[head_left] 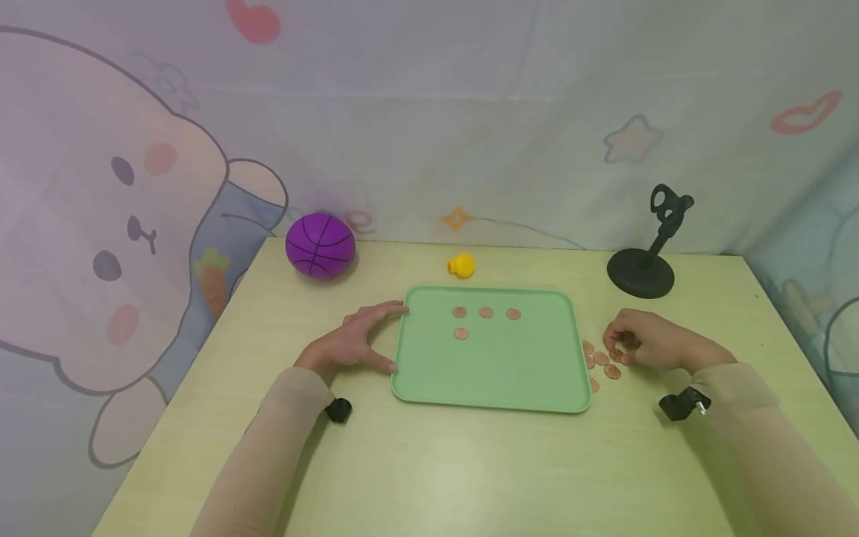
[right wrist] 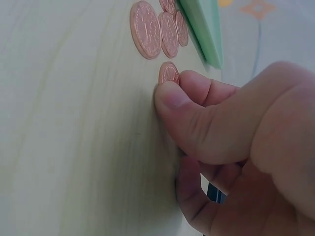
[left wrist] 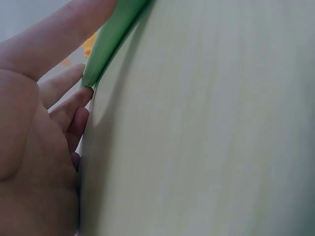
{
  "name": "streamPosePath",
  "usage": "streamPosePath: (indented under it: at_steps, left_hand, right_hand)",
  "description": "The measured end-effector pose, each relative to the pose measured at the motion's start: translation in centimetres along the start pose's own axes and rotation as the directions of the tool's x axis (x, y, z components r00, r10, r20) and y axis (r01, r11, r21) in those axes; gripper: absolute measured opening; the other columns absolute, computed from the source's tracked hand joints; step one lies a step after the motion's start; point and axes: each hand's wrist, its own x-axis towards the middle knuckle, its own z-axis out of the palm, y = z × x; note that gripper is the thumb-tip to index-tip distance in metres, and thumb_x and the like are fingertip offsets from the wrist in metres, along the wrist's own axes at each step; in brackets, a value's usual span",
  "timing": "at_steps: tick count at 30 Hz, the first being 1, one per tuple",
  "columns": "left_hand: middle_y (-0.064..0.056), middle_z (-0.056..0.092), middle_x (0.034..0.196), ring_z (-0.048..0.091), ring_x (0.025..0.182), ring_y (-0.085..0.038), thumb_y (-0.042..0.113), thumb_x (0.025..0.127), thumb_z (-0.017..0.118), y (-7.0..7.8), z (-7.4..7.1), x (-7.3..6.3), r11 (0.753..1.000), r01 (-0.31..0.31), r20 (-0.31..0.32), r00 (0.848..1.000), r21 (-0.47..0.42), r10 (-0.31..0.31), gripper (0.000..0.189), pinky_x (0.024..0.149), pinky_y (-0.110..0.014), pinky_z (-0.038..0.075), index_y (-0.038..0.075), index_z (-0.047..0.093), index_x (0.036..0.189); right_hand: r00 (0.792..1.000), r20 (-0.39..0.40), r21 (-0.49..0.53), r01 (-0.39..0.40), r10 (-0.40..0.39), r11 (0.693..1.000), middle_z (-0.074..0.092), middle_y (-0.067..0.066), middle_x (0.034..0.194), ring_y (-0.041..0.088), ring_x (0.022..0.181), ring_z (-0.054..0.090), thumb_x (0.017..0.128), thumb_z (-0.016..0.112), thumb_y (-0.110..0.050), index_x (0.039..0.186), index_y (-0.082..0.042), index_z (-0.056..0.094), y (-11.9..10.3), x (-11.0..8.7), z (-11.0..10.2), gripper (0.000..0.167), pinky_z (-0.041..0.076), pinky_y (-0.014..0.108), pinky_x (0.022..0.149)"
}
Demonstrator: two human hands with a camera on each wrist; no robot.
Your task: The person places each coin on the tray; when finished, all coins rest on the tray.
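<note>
My right hand (head_left: pixel 646 340) is at the right of the tray, pinching a copper coin (right wrist: pixel 169 73) between thumb and fingertips at the table surface. Beside it lie several more copper coins (head_left: pixel 612 371), some close against the tray's right edge; the right wrist view shows a coin (right wrist: pixel 146 29) flat on the wood. The green tray (head_left: pixel 496 380) holds several coins (head_left: pixel 486 312) in its upper half, set in rows. On the tray's left edge rests my left hand (head_left: pixel 349 343), thumb and fingers spread apart and touching the rim (left wrist: pixel 113 39).
A purple ball (head_left: pixel 321 246) sits at the back left of the table. Behind the tray lies a small yellow object (head_left: pixel 461 265). A black stand (head_left: pixel 641 273) with a round base is at the back right. A patterned cloth (head_left: pixel 429 134) hangs behind the table.
</note>
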Motion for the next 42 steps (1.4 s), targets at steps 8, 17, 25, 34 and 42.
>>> streamPosePath:
  at_steps: [8,17,25,34,42]
  left_hand:
    - [0.005,0.026,0.173,0.016,0.158,-0.031,0.036,0.068,0.099,-0.2,0.0,0.0,1.0,-0.015,0.001,1.0,0.004,0.015,0.108,0.124,-0.065,0.006,0.034,0.042,0.16]
    - [0.007,0.024,0.173,0.014,0.156,-0.032,0.038,0.067,0.1,0.0,0.0,-0.1,1.0,0.008,0.001,1.0,-0.015,-0.008,0.109,0.123,-0.067,0.008,0.037,0.042,0.159]
    - [0.007,0.025,0.173,0.018,0.154,-0.032,0.038,0.068,0.099,0.3,0.0,-0.2,1.0,0.009,0.001,1.0,0.006,-0.009,0.109,0.122,-0.066,0.011,0.035,0.041,0.161]
    - [0.006,0.026,0.173,0.017,0.157,-0.031,0.037,0.071,0.098,0.2,0.0,-0.1,0.999,-0.011,0.003,1.0,0.033,0.011,0.106,0.123,-0.066,0.01,0.034,0.041,0.16]
    - [0.004,0.027,0.173,0.018,0.157,-0.032,0.038,0.071,0.098,0.1,0.0,0.0,0.999,-0.024,0.002,1.0,0.037,0.024,0.106,0.123,-0.066,0.009,0.033,0.042,0.161]
  right_hand:
    - [0.999,-0.033,-0.04,-0.025,0.024,0.999,0.053,-0.004,0.085,0.012,0.08,0.049,0.072,0.071,0.018,0.085,-0.019,0.066,-0.2,0.0,0.2,0.039,0.046,0.027,0.07]
    - [0.998,-0.044,-0.025,-0.05,0.049,0.998,0.059,-0.007,0.086,0.011,0.081,0.053,0.077,0.079,0.013,0.092,-0.015,0.066,-0.3,-0.4,0.3,0.034,0.05,0.029,0.072]
    - [0.998,-0.031,0.038,-0.044,0.046,0.998,0.061,-0.009,0.082,0.006,0.076,0.055,0.083,0.082,0.006,0.092,-0.016,0.065,-0.4,-0.9,0.3,0.029,0.049,0.024,0.068]
    - [0.995,-0.058,0.049,-0.082,0.085,0.995,0.065,-0.009,0.085,0.005,0.078,0.059,0.086,0.084,-0.002,0.095,-0.015,0.071,-0.7,-1.4,0.0,0.02,0.053,0.023,0.07]
    - [0.991,-0.092,0.046,-0.096,0.1,0.994,0.068,-0.008,0.086,0.005,0.08,0.061,0.086,0.084,-0.001,0.096,-0.014,0.074,-0.8,-1.6,-0.1,0.018,0.056,0.024,0.073]
